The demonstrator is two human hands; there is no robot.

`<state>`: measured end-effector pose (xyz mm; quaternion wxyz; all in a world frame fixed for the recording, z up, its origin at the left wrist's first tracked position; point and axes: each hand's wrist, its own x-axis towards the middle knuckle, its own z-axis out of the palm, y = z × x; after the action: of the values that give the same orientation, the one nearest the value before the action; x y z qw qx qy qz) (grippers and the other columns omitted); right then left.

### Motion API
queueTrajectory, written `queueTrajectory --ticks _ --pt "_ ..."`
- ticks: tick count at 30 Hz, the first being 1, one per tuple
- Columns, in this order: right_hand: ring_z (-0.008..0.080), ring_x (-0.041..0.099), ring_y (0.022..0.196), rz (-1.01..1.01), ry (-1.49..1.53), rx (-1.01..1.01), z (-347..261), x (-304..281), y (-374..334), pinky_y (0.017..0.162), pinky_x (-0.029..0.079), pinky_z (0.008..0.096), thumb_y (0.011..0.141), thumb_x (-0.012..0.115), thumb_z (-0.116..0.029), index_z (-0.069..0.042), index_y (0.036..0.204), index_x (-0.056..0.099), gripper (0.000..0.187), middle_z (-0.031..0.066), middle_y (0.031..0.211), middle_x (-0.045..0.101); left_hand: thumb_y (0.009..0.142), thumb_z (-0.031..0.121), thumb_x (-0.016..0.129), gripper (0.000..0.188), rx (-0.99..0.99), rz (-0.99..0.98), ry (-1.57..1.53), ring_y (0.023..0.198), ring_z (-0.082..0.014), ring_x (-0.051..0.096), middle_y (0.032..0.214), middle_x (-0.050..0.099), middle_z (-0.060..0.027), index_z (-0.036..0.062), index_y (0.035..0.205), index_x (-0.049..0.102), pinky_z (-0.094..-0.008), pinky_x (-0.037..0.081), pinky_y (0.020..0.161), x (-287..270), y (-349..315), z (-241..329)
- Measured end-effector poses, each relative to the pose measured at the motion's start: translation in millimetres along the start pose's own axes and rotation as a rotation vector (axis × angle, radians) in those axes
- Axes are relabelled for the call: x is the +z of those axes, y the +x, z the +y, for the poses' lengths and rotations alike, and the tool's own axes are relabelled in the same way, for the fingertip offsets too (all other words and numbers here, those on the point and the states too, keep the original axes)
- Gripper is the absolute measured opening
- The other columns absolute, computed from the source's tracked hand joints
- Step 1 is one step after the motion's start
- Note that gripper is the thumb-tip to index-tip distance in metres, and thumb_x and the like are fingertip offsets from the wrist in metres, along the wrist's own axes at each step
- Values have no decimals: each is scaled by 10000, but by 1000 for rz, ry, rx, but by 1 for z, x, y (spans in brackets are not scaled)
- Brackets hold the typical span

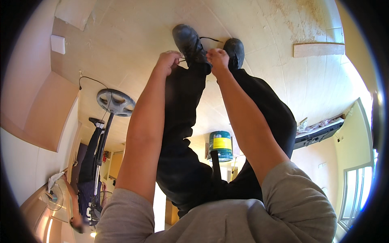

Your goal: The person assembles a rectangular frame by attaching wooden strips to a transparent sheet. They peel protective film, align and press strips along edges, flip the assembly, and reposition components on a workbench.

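Note:
A black lace-up shoe (186,38) is on my left foot, toe pointing away from me on the pale floor. To its left, my left hand (169,61) is closed in a pinch on a dark shoelace (182,60) that runs to the shoe. My right hand (218,58) sits at the shoe's right side by the ankle, fingers pinched together; what lies between them is hidden. Another stretch of lace curves from the shoe above that hand. The other black shoe (234,50), on my right foot, stands just beyond my right hand.
A green bucket with a yellow label (221,143) stands behind my legs. At left are a grey round base with a pole (116,102), a cable, a fan (56,196) and another person (87,190). A board (319,50) and a long black case (320,133) lie at right.

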<state>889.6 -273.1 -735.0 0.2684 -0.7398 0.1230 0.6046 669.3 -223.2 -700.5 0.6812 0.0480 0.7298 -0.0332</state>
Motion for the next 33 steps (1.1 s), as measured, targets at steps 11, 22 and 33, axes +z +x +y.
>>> queueTrajectory --ticks 11,22,33 --pt "386 688 1024 -136 -1327 -498 -34 59 -13 873 541 483 867 751 -444 -52 1021 710 423 160 1030 731 941 153 598 171 81 89 220 566 -162 577 722 655 -63 51 1047 686 -313 431 507 20 -8 15" --pt "278 681 939 -475 -623 -774 -149 93 -19 822 528 397 878 718 -248 -31 1020 685 262 94 998 716 845 86 719 320 359 -24 389 850 -200 612 986 671 -65 50 1155 651 -350 505 741 31 3 5" --pt "368 659 1099 -304 -1818 -467 -74 48 1 1000 507 449 839 690 -210 -50 1164 700 363 144 1097 707 974 265 681 139 69 -393 -114 750 -87 577 758 592 27 138 1007 636 -286 408 632 7 5 10"
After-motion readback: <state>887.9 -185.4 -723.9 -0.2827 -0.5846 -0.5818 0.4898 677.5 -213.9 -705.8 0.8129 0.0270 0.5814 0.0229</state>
